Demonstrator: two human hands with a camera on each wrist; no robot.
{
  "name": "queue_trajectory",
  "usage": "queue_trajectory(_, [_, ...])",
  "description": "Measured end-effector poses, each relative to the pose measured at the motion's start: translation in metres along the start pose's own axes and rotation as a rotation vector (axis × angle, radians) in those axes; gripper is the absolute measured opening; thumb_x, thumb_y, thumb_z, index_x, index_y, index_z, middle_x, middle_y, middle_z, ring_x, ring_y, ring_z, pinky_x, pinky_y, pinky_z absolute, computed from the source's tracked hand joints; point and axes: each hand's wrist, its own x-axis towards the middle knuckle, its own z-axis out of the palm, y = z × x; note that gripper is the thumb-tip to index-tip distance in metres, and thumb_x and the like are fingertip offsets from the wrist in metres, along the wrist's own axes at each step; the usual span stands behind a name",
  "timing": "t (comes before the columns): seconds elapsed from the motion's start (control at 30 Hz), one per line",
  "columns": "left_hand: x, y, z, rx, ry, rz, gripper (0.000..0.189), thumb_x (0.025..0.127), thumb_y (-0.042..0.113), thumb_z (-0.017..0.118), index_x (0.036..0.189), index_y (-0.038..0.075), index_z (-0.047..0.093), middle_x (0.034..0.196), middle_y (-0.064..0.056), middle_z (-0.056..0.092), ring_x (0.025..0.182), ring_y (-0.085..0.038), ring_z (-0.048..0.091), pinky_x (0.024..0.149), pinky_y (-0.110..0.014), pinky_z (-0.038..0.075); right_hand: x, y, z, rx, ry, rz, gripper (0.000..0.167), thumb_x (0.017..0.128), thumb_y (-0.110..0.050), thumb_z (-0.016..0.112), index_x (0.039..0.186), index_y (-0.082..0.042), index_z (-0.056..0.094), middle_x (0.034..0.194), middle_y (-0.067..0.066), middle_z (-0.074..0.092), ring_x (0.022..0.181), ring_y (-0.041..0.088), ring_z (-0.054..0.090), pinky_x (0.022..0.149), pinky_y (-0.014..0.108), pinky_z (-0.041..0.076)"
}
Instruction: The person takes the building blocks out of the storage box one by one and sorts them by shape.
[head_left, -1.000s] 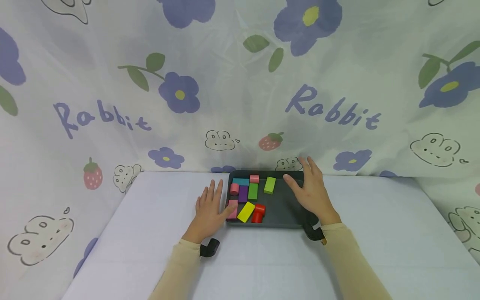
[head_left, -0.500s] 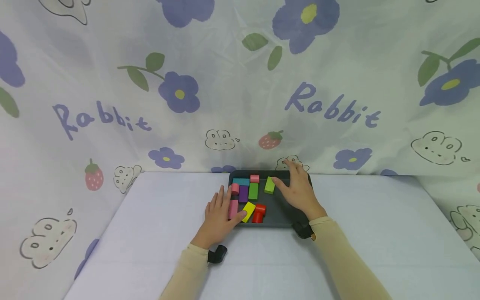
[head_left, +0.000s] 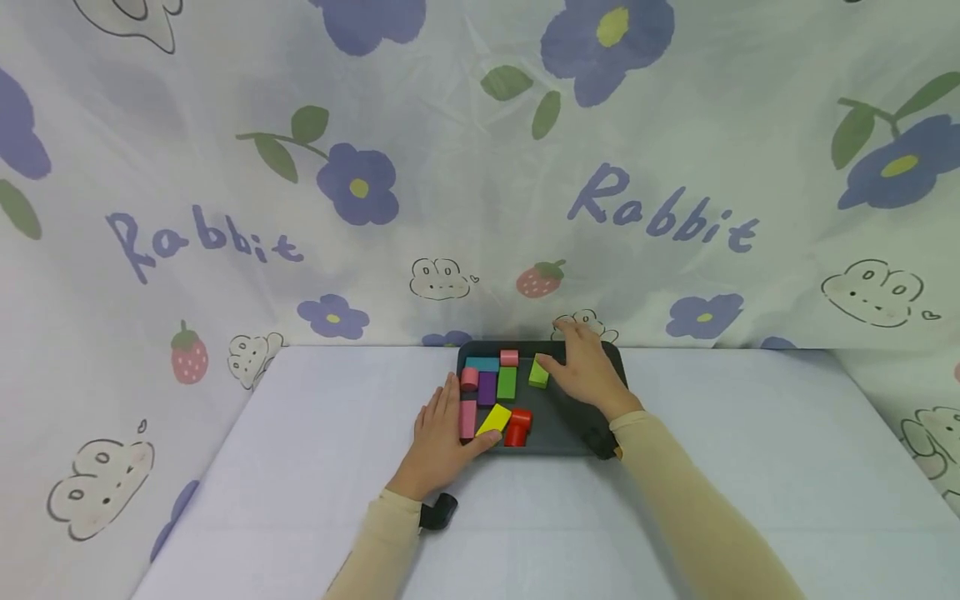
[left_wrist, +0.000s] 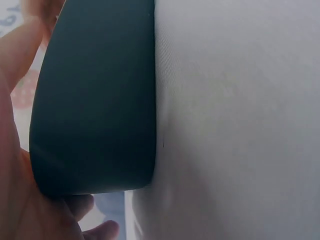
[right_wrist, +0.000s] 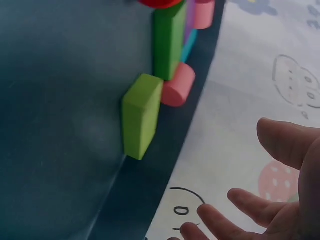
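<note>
In the head view a dark tray (head_left: pixel 558 408) holds several coloured blocks in its left half. My left hand (head_left: pixel 435 446) is at the tray's front left corner, fingers extended along the left side and thumb over the front rim, near the pink block (head_left: pixel 467 419) and yellow block (head_left: pixel 494 419). In the left wrist view the tray's outer wall (left_wrist: pixel 95 100) lies close against this hand; exact contact is unclear. My right hand (head_left: pixel 588 371) hovers over the tray's right half, thumb near the light green block (right_wrist: pixel 141 117). The right wrist view shows its fingers apart, holding nothing.
A green block (head_left: pixel 506 383), purple block (head_left: pixel 487 388), blue block (head_left: pixel 482 364), two pink cylinders (head_left: pixel 509 357) and red pieces (head_left: pixel 517 427) lie in the tray. The tray rests on a white table (head_left: pixel 300 433) before a patterned cloth (head_left: pixel 480 167).
My right hand has moved left over the tray, towards the light green block. The left hand has shifted right, its thumb now over the front rim. The blocks look unmoved.
</note>
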Motion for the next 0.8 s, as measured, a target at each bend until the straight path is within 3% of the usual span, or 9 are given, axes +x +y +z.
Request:
queue_trajectory(0.17, [-0.001, 0.002, 0.000, 0.000, -0.005, -0.020, 0.121, 0.081, 0.070, 0.066, 0.162, 0.006, 0.003, 0.168, -0.013, 0.006, 0.152, -0.040, 0.012, 0.119, -0.063, 0.007, 0.007, 0.002, 0.004, -0.012, -0.028, -0.002, 0.067, 0.098, -0.036, 0.064, 0.150, 0.001, 0.040, 0.152, 0.026, 0.040, 0.143, 0.046, 0.030, 0.114, 0.061, 0.030])
queue_trajectory(0.43, [0.001, 0.001, 0.003, -0.006, -0.010, -0.032, 0.125, 0.078, 0.070, 0.070, 0.162, 0.006, 0.003, 0.168, -0.014, 0.009, 0.152, -0.039, 0.013, 0.119, -0.063, 0.011, 0.016, 0.007, 0.005, 0.055, -0.119, -0.023, 0.060, 0.098, -0.028, 0.065, 0.144, 0.005, 0.047, 0.147, 0.024, 0.048, 0.139, 0.043, 0.038, 0.114, 0.060, 0.030])
queue_trajectory(0.67, [0.004, 0.001, 0.002, -0.012, -0.022, -0.027, 0.126, 0.078, 0.069, 0.071, 0.162, 0.005, 0.002, 0.168, -0.015, 0.009, 0.152, -0.039, 0.013, 0.119, -0.062, 0.011, 0.017, 0.007, 0.007, 0.024, -0.037, 0.042, 0.050, 0.094, -0.026, 0.070, 0.132, 0.003, 0.058, 0.135, 0.023, 0.056, 0.127, 0.039, 0.050, 0.107, 0.054, 0.041])
queue_trajectory(0.8, [0.005, -0.002, 0.002, -0.008, -0.015, -0.022, 0.125, 0.078, 0.069, 0.071, 0.162, 0.006, 0.003, 0.168, -0.016, 0.010, 0.151, -0.039, 0.014, 0.119, -0.063, 0.012, 0.020, 0.003, 0.009, 0.019, -0.068, 0.046, 0.051, 0.093, -0.025, 0.072, 0.133, 0.004, 0.058, 0.136, 0.022, 0.056, 0.127, 0.039, 0.051, 0.107, 0.054, 0.042])
